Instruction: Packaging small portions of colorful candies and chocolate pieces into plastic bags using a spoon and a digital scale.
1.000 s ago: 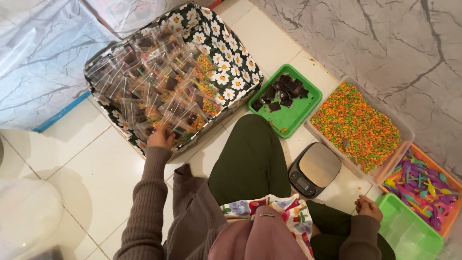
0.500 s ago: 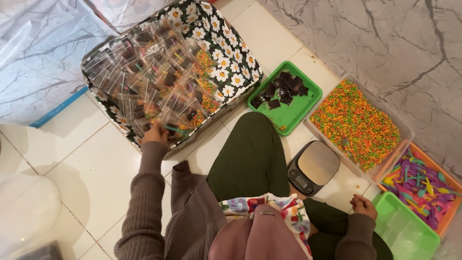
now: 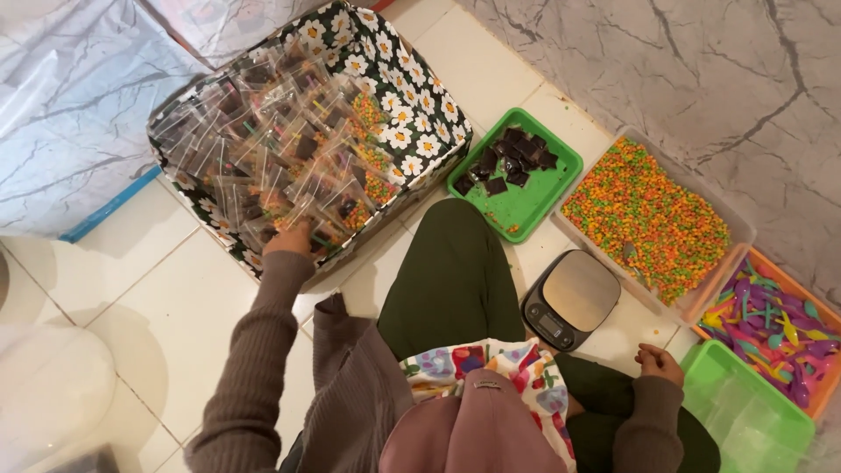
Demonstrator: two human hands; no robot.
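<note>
Here, the white tiled floor (image 3: pixel 184 324) carries everything, with a grey marbled surface (image 3: pixel 701 79) along the upper right. The largest thing is a black box printed with white daisies (image 3: pixel 412 114), open at the top and packed with small clear plastic packets (image 3: pixel 280 158) that hold dark pieces and coloured bits. Next in size is a clear shallow tub (image 3: pixel 740 232) full of orange, green and yellow sprinkles (image 3: pixel 648 215), well to the right of the box. Below it on the right sits an orange tray (image 3: pixel 823 398) of bright plastic spoons (image 3: pixel 771 324), and just beside that a pale green container (image 3: pixel 745 412) near the bottom edge. Between the flowered box and the sprinkle tub lies a green tray (image 3: pixel 526 201) with dark chocolate squares (image 3: pixel 508 158) heaped at its upper end. A small kitchen scale (image 3: pixel 571 300) with a steel plate stands just below the sprinkle tub, beside the person's green-clad knee.

The left hand (image 3: pixel 289 238) reaches into the near corner of the flowered box and rests among the packets there; whether its fingers pinch one I cannot tell. The right hand (image 3: pixel 659 363) is loosely curled with the fingers drawn in, holding nothing visible, near the scale and just beside the pale green container.
</note>
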